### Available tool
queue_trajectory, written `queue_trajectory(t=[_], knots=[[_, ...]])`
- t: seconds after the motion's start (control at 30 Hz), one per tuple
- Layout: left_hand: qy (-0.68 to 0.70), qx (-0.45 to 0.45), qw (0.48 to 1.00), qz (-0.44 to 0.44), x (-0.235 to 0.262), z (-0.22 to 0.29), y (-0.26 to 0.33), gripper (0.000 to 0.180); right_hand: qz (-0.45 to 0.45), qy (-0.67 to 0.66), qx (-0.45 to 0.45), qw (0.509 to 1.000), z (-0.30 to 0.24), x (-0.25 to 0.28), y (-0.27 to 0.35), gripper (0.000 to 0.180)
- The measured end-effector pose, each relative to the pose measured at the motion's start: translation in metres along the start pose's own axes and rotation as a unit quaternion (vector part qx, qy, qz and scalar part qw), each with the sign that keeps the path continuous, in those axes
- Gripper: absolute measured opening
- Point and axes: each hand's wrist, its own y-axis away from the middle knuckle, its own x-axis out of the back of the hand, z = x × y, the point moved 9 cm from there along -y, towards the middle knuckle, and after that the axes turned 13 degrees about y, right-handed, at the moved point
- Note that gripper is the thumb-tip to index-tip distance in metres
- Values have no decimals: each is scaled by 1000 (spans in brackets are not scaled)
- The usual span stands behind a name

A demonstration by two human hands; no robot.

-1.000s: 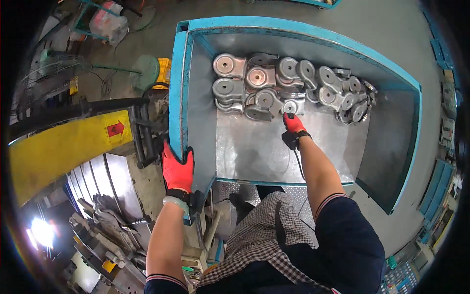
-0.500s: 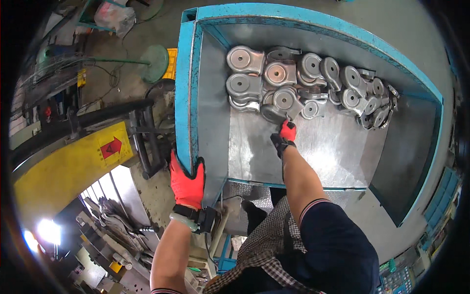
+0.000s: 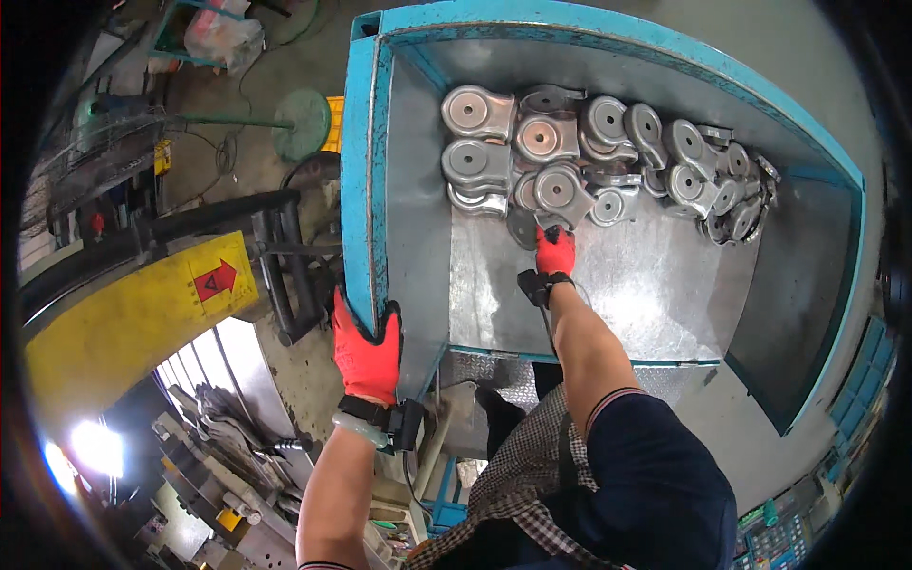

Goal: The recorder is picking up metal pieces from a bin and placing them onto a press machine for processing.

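My right hand (image 3: 555,253), in a red glove with black fingertips, reaches into a metal bin. Its fingers are closed round the near end of a dull grey metal part (image 3: 521,229), a round disc with a narrower neck, at the front of a pile. Just beyond it lies a shinier metal part (image 3: 558,189) with a small centre hole. My left hand (image 3: 367,353), gloved alike, wraps over the blue left rim (image 3: 358,190) of the bin, thumb on the inner side. The right fingertips are partly hidden.
More such metal parts (image 3: 686,180) lie stacked along the bin's far side and to the right. Raised grey walls (image 3: 788,285) enclose the bin. Left of it stand a yellow beam (image 3: 123,304), black bars (image 3: 285,256) and a green round base (image 3: 302,123).
My right hand has shifted slightly up and turned at the dull grey part, which sits a little further left and lower. My left hand stays on the rim.
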Motion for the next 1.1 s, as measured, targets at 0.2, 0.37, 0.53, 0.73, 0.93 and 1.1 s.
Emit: queue_trajectory(t=[0.2,0.37,0.53,0.73,0.93,1.1], knots=[[-5,1,1000,-1,0,2,1,74,-38,13,7,999,-8,-13,-5,45],[-2,11,1000,-6,0,0,2,74,-95,-16,20,995,0,-20,15,39],[-17,-14,1000,1,-1,-7,-1,75,-72,-503,-100,855,50,-21,40,20],[-9,-30,1000,1,0,-3,1,75,88,-601,-92,789,54,29,-4,18],[-9,-19,1000,-5,-2,-1,-1,75,106,-346,-163,918,73,35,-58,37],[-12,-20,1000,3,-1,-7,0,75,102,-159,-219,957,79,25,-66,49]])
